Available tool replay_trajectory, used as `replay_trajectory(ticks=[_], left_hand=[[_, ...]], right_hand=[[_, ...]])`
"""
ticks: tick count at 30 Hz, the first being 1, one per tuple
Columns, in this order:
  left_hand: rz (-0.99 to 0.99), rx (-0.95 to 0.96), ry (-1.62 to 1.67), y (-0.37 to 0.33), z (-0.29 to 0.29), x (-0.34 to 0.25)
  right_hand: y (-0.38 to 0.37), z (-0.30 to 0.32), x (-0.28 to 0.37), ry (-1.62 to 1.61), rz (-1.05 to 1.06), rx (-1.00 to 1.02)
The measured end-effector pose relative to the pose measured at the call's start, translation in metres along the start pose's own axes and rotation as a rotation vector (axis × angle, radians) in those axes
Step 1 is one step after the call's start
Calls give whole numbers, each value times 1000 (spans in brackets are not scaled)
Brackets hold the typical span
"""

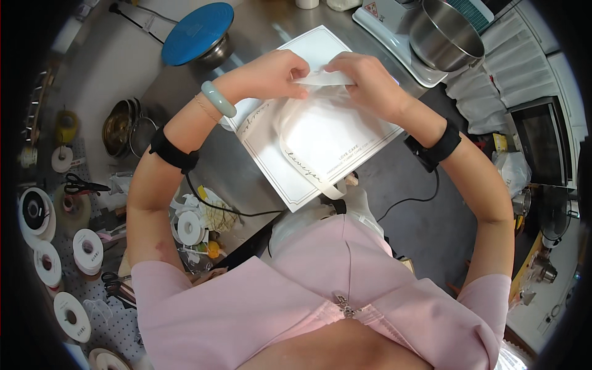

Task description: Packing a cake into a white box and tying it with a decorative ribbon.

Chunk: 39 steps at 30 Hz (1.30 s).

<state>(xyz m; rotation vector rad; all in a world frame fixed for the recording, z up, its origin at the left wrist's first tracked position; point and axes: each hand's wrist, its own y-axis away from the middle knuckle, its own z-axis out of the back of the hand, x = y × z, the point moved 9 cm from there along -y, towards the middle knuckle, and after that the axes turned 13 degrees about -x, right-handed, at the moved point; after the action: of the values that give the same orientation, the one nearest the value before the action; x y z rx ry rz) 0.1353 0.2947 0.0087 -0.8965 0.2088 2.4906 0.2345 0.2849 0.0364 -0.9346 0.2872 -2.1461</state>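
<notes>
Upper centre of the frame: the left hand [285, 75] and right hand [369, 85] are facing each other, the fingers of each closing together and clamping on a pale ribbon [327, 79], which is stretching between them. The ribbon is also curving down across a white box [351, 132] at the centre. A blue turntable [198, 34] is standing upper left; a steel bowl [449, 38] is occupying the upper right.
</notes>
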Motion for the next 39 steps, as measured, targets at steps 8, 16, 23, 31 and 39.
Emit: replay_trajectory(ticks=[8, 16, 23, 31, 39], left_hand=[[101, 39, 171, -3, -24, 18], [250, 20, 338, -8, -23, 10], [28, -235, -284, -10, 5, -15], [-143, -372, -211, -9, 15, -2], [282, -180, 592, -11, -5, 35]], right_hand=[[6, 4, -5, -36, -16, -21], [0, 12, -26, -149, -167, -129], [0, 3, -20, -280, -227, -119], [9, 0, -1, -257, -100, -131], [6, -2, -1, -203, -158, -117]])
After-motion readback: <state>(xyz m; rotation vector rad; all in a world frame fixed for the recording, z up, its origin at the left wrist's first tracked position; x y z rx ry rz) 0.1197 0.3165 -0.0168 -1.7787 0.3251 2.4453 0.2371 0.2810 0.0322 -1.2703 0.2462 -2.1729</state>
